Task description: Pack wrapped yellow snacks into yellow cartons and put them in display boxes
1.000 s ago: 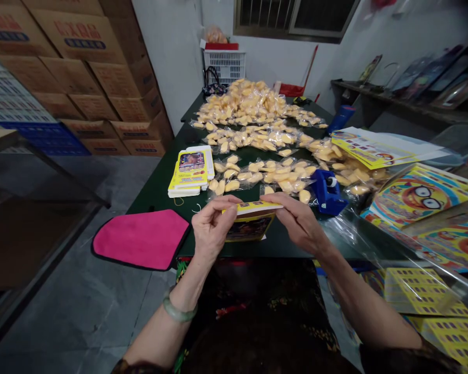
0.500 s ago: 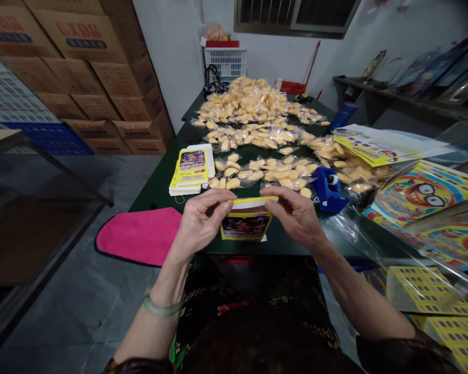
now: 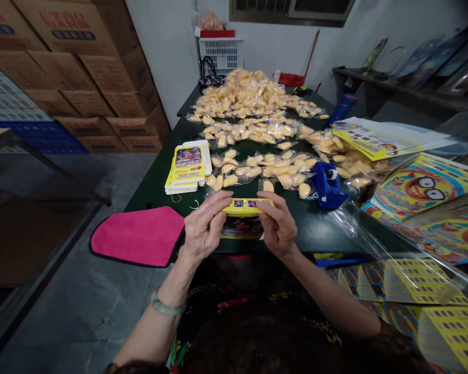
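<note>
Left hand [image 3: 203, 224], right hand [image 3: 277, 224] pinch a yellow rectangular cardboard box [image 3: 242, 226] by opposite ends, likely steadying it! Clear plastic packets [image 3: 283, 170] lie just beyond.

Glossy printed card and shiny clear film on a smooth green surface [image 3: 306, 228].

The yellow box [image 3: 242, 228] at centre looks like thin, coated card; the packets [image 3: 253, 96] beyond it are crinkled, glossy clear plastic. Left of centre, the pink pad [image 3: 138, 236] is matt cloth. The blue tape dispenser [image 3: 325, 192] is hard plastic; the cartons [image 3: 72, 28] at upper left are matt brown cardboard.
</note>
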The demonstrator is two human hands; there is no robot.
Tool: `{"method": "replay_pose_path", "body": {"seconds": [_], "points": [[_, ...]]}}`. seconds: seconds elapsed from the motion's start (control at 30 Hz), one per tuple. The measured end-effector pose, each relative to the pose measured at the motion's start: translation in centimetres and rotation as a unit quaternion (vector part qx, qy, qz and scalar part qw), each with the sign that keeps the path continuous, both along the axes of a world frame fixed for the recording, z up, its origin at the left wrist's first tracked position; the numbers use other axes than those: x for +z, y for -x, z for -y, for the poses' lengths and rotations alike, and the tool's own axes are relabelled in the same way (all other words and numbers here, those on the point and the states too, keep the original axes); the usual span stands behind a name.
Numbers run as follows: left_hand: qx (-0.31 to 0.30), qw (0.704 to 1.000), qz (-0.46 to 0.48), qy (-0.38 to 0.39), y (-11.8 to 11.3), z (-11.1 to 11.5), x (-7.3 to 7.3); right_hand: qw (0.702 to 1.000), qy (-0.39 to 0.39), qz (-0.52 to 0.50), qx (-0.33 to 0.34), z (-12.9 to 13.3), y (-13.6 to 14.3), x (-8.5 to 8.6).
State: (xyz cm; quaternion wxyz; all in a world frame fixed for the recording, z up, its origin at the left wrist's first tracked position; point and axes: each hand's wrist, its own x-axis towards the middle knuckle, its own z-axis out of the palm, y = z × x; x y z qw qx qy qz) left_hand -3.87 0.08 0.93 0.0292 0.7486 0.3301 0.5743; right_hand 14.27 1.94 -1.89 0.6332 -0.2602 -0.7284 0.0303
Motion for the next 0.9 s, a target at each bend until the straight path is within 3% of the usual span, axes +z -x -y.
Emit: {"method": "replay_pose_path", "body": {"seconds": [0.13,0.3,0.43,0.5,0.57,0.67,0.77,0.9], "points": [[0.037,0.999,-0.012,-0.028,-0.5,-0.7,-0.4,0.999,-0.010,-0.034,-0.008,-0.4,1.0,-0.6],[0.072,0.995,0.016,-0.071,-1.6,-1.1,-0.9,0.999,0.012,-0.030,-0.007,-0.4,1.3,-0.1],[0.115,0.987,0.052,-0.102,-2.4,-1.3,-1.6,0.997,0.060,0.044,-0.006,-0.6,-1.6,0.2],[0.142,0.980,0.062,-0.128,-2.9,-1.4,-1.8,0.992,0.108,0.010,-0.071,-1.3,-4.8,0.0],[0.163,0.972,0.067,-0.153,-3.4,-1.5,-1.9,0.962,0.174,-0.074,-0.195,-2.5,-9.2,-0.1],[0.181,0.967,0.067,-0.168,-4.1,-1.5,-1.6,0.859,0.322,-0.099,-0.387,-4.7,-15.7,0.5],[0.192,0.964,0.062,-0.173,-4.3,-1.7,-1.5,0.810,0.425,-0.063,-0.399,-6.5,-19.6,1.6],[0.196,0.965,0.049,-0.169,-3.9,-2.0,-1.8,0.763,0.536,-0.036,-0.360,-7.7,-20.1,3.2]]}}
